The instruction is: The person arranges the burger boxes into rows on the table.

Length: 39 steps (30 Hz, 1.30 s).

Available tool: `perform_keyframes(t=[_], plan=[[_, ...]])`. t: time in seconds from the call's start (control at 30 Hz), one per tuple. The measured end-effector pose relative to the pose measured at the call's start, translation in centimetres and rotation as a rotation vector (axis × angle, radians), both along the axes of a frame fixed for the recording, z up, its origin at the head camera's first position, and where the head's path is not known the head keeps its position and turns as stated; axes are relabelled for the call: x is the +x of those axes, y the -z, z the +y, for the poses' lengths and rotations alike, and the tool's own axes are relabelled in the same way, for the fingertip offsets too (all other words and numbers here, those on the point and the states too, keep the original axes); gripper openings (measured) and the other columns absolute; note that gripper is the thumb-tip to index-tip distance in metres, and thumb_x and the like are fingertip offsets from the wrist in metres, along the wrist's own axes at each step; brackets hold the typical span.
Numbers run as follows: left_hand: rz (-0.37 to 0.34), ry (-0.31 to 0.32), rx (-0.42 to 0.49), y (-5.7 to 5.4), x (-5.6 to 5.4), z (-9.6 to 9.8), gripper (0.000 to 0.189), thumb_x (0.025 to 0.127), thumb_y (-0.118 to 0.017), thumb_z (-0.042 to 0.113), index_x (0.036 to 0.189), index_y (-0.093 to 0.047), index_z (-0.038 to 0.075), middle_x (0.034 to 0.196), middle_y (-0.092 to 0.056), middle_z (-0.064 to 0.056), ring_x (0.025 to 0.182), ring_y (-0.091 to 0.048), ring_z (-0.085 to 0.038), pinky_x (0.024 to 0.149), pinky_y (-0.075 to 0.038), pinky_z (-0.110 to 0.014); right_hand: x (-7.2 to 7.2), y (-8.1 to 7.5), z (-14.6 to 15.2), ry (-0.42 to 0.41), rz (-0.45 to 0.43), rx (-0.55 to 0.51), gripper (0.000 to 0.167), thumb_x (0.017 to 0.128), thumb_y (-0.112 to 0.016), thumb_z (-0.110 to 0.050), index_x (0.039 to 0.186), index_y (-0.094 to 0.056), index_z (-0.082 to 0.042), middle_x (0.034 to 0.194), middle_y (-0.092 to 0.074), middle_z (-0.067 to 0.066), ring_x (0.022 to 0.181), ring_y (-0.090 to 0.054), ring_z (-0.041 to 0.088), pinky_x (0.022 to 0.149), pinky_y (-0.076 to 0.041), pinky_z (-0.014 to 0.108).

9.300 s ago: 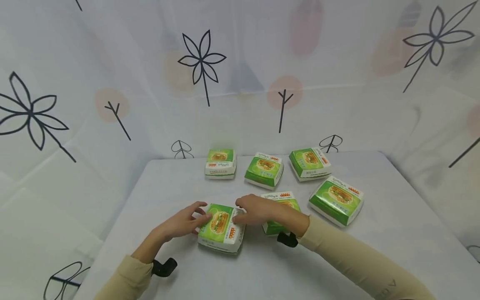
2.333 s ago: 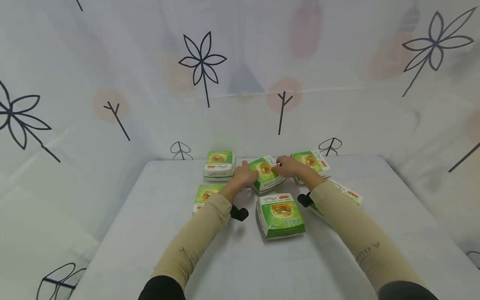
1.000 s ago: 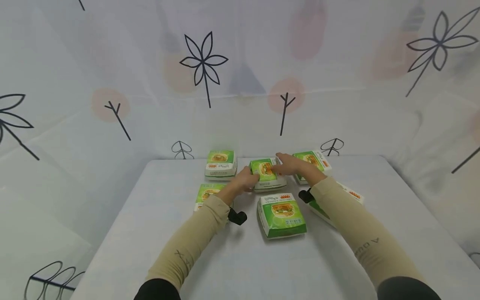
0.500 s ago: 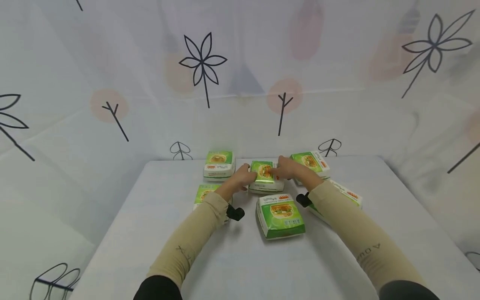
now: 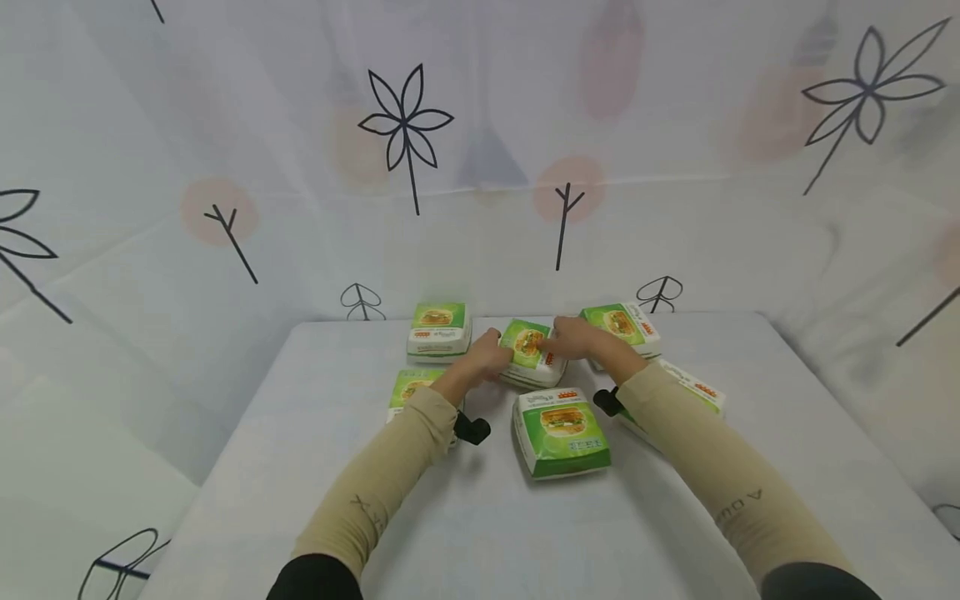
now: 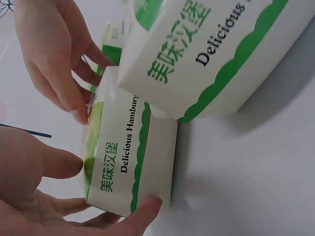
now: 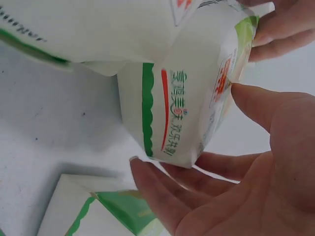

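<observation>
At the back middle of the table, a green and white burger box [image 5: 526, 342] sits between my two hands. My left hand [image 5: 483, 358] grips its left side, the thumb at the top edge and fingers low on the wall, as the left wrist view shows on the box's lettered side [image 6: 115, 147]. From the other side my right hand [image 5: 577, 339] holds it, thumb near the top and fingers [image 7: 162, 184] spread along the lower wall. The box is turned slightly. Whether its base is off the table cannot be told.
Other burger boxes stand close by: back left [image 5: 439, 332], back right [image 5: 621, 323], front middle [image 5: 564, 433]. My left forearm partly hides a box [image 5: 414, 385], and my right forearm partly hides another [image 5: 693, 387]. A patterned cloth [image 5: 480, 242] hangs behind the white table [image 5: 525, 542].
Earlier both hands held a box at the front; that box now lies left. The hands moved to the back middle box, which has been turned one way and slightly back.
</observation>
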<state>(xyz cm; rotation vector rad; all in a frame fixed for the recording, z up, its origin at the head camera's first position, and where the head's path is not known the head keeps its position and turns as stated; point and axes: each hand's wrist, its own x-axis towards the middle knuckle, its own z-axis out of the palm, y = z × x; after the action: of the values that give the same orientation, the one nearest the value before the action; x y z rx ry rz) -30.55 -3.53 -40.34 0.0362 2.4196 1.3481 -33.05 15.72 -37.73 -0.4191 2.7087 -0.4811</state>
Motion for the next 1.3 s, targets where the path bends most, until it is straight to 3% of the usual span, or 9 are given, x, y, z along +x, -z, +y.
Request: perform_keyframes(t=[0.1,0.33,0.47,0.53,0.6,0.73,0.8,1.07,1.3], plan=[[0.007,0.008,-0.026,0.0,-0.2,-0.2,0.054,0.105,-0.045,0.015,0.154,-0.033,-0.003,0.154,-0.042,-0.024,0.117,-0.056,-0.032,0.085,-0.056,-0.038,0.0,0.0,-0.1,0.009,-0.002,0.026,0.062,0.107,-0.051,-0.034,0.139,-0.044,0.019,0.135,-0.055,0.035,0.121,-0.057,0.042,0.101,-0.050,0.052],[-0.032,0.026,-0.105,-0.3,0.3,-0.2,0.063,0.107,-0.044,0.021,0.160,-0.019,-0.004,0.162,-0.025,-0.028,0.130,-0.051,-0.038,0.096,-0.056,-0.044,-0.5,0.4,0.2,-0.023,0.021,-0.010,0.068,0.107,-0.051,-0.032,0.147,-0.033,0.020,0.149,-0.041,0.039,0.140,-0.040,0.051,0.115,-0.037,0.058],[0.004,0.075,-0.156,-0.2,0.5,-0.1,0.060,0.106,-0.043,0.018,0.158,-0.024,-0.006,0.161,-0.029,-0.027,0.146,-0.033,-0.038,0.115,-0.040,-0.048,-0.9,0.6,0.4,-0.050,0.022,-0.007,0.059,0.107,-0.051,-0.033,0.139,-0.045,0.017,0.135,-0.055,0.034,0.121,-0.056,0.044,0.101,-0.049,0.053],[0.038,0.082,-0.150,-0.2,0.5,0.0,0.055,0.105,-0.042,0.014,0.154,-0.029,-0.008,0.158,-0.034,-0.027,0.146,-0.034,-0.038,0.117,-0.036,-0.049,-0.9,0.7,0.4,-0.058,0.014,0.005,0.060,0.107,-0.050,-0.035,0.137,-0.047,0.017,0.132,-0.057,0.034,0.117,-0.058,0.041,0.097,-0.050,0.051],[0.065,0.075,-0.125,-0.2,0.3,-0.1,0.052,0.105,-0.041,0.011,0.152,-0.032,-0.009,0.155,-0.038,-0.028,0.141,-0.039,-0.038,0.114,-0.039,-0.048,-0.9,0.7,0.3,-0.049,-0.002,0.015,0.063,0.107,-0.049,-0.037,0.139,-0.046,0.018,0.135,-0.055,0.034,0.120,-0.057,0.042,0.099,-0.050,0.052],[0.083,0.059,-0.072,0.0,-0.5,-0.3,0.050,0.104,-0.040,0.007,0.151,-0.034,-0.008,0.150,-0.043,-0.029,0.122,-0.049,-0.037,0.091,-0.049,-0.043,-0.7,0.5,0.1,-0.020,-0.015,0.041,0.068,0.107,-0.047,-0.038,0.143,-0.041,0.019,0.143,-0.050,0.036,0.133,-0.050,0.047,0.109,-0.044,0.055],[0.078,0.055,-0.077,0.1,-0.8,-0.5,0.054,0.104,-0.041,0.009,0.154,-0.030,-0.007,0.153,-0.040,-0.029,0.122,-0.049,-0.036,0.088,-0.049,-0.040,-0.6,0.4,0.1,-0.015,-0.012,0.053,0.068,0.107,-0.047,-0.038,0.143,-0.040,0.019,0.143,-0.049,0.037,0.134,-0.048,0.048,0.111,-0.043,0.055],[-0.032,0.056,-0.135,0.7,-0.4,-0.5,0.070,0.107,-0.042,0.022,0.162,-0.006,-0.003,0.164,-0.016,-0.031,0.143,-0.037,-0.039,0.093,-0.058,-0.039,-0.5,0.4,0.4,0.008,-0.014,0.042,0.071,0.107,-0.047,-0.038,0.146,-0.036,0.020,0.148,-0.042,0.038,0.138,-0.043,0.051,0.113,-0.039,0.057],[-0.002,0.067,-0.128,0.5,0.0,-0.2,0.067,0.106,-0.042,0.017,0.161,-0.010,-0.005,0.161,-0.023,-0.031,0.131,-0.045,-0.040,0.090,-0.056,-0.039,-0.9,0.9,0.5,0.011,-0.008,0.029,0.068,0.108,-0.047,-0.038,0.146,-0.038,0.018,0.146,-0.045,0.037,0.137,-0.045,0.050,0.113,-0.040,0.058]])
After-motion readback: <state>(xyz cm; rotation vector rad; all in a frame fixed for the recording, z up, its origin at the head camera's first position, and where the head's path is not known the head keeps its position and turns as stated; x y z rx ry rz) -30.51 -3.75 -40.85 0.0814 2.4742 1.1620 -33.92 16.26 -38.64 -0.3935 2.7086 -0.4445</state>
